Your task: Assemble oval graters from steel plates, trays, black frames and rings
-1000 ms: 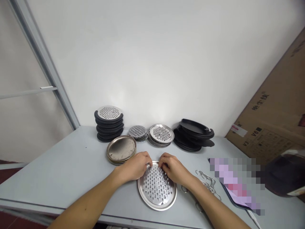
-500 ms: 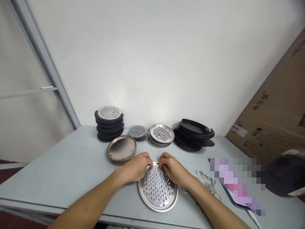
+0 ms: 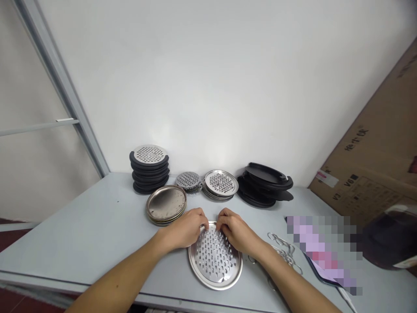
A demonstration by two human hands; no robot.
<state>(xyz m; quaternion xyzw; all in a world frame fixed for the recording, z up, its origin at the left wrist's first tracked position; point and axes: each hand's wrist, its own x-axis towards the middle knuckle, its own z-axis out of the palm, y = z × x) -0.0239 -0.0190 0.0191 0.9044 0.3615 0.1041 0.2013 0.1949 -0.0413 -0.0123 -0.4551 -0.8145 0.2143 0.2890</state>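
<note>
A round metal grater plate (image 3: 215, 261) lies near the table's front edge, its raised teeth facing up inside a smooth rim. My left hand (image 3: 190, 227) grips its far rim on the left side, fingers curled and closed. On the right side of the same rim, my right hand (image 3: 235, 228) is closed too, with fingertips against the plate. The undersides of both hands' fingers are hidden. Just beyond my left hand sits a stack of plain round metal plates (image 3: 167, 202).
At the back stand a stack of black-rimmed graters (image 3: 150, 169), small grater discs (image 3: 188, 180), larger grater plates (image 3: 221, 183) and black plastic holders (image 3: 265, 182). Bent wire pieces (image 3: 283, 250) lie right of my right arm, near a blurred-out phone (image 3: 321, 258). A cardboard box (image 3: 368, 174) leans at right.
Almost nothing differs. The grater plate has shifted very slightly to the left, with both hands staying on its far rim.
</note>
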